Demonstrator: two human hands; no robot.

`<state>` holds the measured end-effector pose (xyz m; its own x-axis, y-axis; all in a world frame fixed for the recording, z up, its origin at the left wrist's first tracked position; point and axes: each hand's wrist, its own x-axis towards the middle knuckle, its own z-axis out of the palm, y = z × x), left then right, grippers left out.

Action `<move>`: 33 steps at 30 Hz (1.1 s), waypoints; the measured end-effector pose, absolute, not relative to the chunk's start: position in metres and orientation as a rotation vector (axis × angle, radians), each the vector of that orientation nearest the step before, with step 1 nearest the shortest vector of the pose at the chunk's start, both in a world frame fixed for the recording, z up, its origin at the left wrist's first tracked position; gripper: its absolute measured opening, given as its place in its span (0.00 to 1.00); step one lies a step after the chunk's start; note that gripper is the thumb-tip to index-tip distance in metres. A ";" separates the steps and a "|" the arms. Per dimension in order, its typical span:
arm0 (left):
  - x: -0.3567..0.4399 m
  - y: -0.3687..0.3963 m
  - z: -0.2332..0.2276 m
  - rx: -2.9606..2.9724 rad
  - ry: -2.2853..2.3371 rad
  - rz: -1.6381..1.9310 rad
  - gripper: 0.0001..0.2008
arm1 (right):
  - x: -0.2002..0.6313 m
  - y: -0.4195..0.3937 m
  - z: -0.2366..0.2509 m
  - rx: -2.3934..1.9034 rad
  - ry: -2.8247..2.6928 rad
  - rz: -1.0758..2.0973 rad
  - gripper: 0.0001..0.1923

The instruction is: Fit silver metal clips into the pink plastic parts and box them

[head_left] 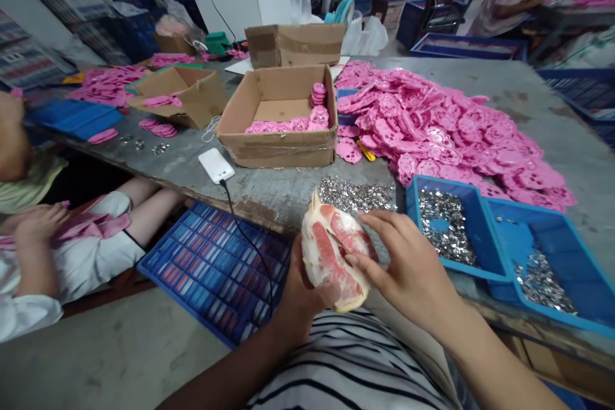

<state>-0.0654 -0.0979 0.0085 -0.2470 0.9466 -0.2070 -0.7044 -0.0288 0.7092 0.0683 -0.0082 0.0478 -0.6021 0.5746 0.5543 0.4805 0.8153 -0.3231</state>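
My left hand (300,291) cups a peeled piece of pink pomelo (331,250) from below, just in front of the table edge. My right hand (408,266) rests on the fruit's right side, its fingertips pinching a pink segment. Both hands are above my striped shirt (355,365).
On the grey table (528,96) lie a big heap of pink plastic parts (446,131), an open cardboard box (281,118) with pink parts, two blue trays (509,237) of small silver pieces, loose silver pieces (353,195) and a white power bank (216,165) with cable. A blue crate (211,266) sits on the floor; a person (43,230) sits at left.
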 end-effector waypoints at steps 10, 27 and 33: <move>-0.070 -0.097 0.004 0.479 1.072 1.477 0.52 | 0.058 -0.014 0.037 -1.128 -2.527 0.181 0.20; -0.078 -0.093 0.007 0.899 1.467 1.146 0.41 | 0.073 -0.030 0.013 -1.062 -2.721 0.149 0.21; -0.071 -0.104 -0.012 0.895 1.500 1.076 0.39 | 0.072 -0.046 0.016 -1.318 -2.980 0.571 0.24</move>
